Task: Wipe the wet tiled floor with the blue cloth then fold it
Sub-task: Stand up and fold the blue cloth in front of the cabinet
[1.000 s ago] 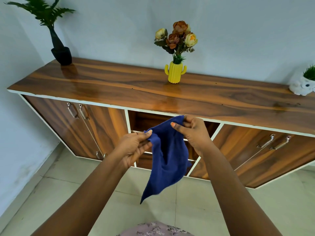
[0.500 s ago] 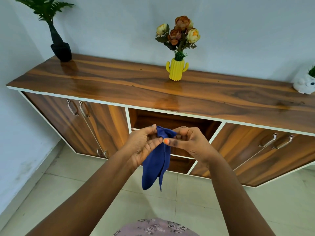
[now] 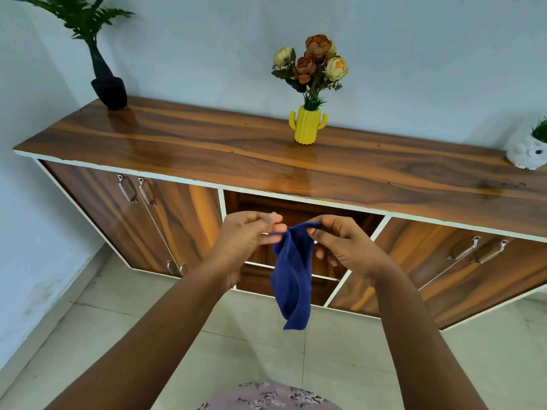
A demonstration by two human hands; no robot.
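Note:
The blue cloth hangs folded and narrow in mid-air in front of the sideboard's open middle compartment. My right hand pinches its top edge between thumb and forefinger. My left hand is just left of the cloth, its fingertips at the cloth's upper left corner; whether it still pinches the fabric is unclear. The pale tiled floor lies below, and I see no water on it.
A long wooden sideboard stands against the wall ahead, with handled doors left and right. On top are a black potted plant, a yellow cactus vase with flowers and a white pot at the right edge.
The cloth has gone from a wide hanging sheet to a narrower folded strip. My hands came together, then drew slightly apart, with the left fingers loosening at the corner.

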